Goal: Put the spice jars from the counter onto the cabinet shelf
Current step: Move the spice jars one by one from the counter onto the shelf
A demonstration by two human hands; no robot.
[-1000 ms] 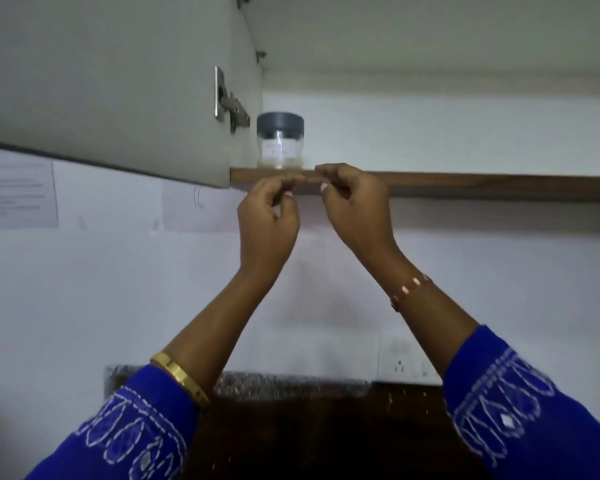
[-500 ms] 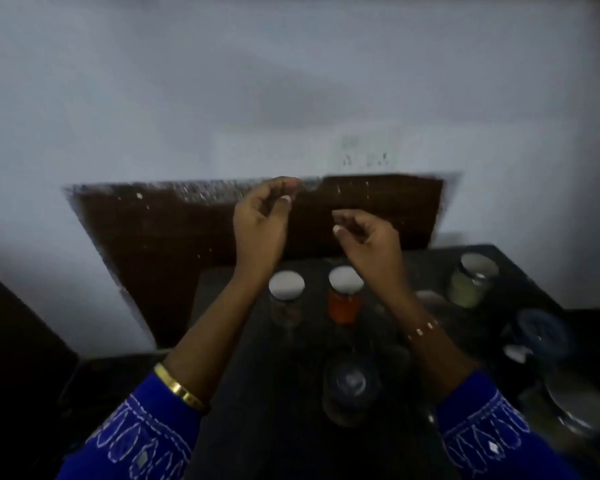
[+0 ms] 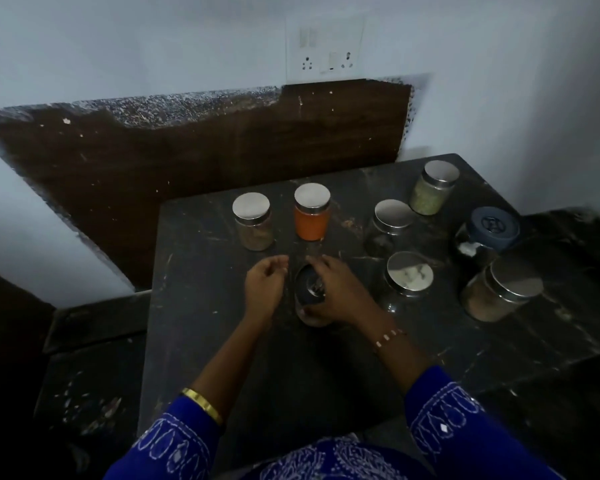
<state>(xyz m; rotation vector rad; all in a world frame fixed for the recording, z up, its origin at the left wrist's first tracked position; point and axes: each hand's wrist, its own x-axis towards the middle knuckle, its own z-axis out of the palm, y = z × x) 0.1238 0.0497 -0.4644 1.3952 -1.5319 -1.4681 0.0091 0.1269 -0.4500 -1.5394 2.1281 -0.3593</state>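
Several spice jars stand on the black marble counter [image 3: 215, 341]. A small glass jar with a dark lid [image 3: 308, 287] sits at the middle, between my hands. My right hand [image 3: 336, 294] wraps around its right side and front. My left hand [image 3: 264, 289] hovers just left of it, fingers curled and apart, holding nothing. Behind them stand a brown-spice jar [image 3: 253, 221] and an orange-spice jar [image 3: 311, 216], both with steel lids. The cabinet shelf is out of view.
To the right are a clear steel-lidded jar [image 3: 392, 223], a green-spice jar [image 3: 433, 188], a blue-lidded jar [image 3: 488, 233], another steel-lidded jar [image 3: 408, 278] and a large brown-spice jar [image 3: 501, 294]. A socket plate [image 3: 324, 50] is on the wall behind.
My view has dropped from the cabinet shelf to the counter. Both hands came down from the shelf edge, and my right hand has closed around the dark-lidded jar.
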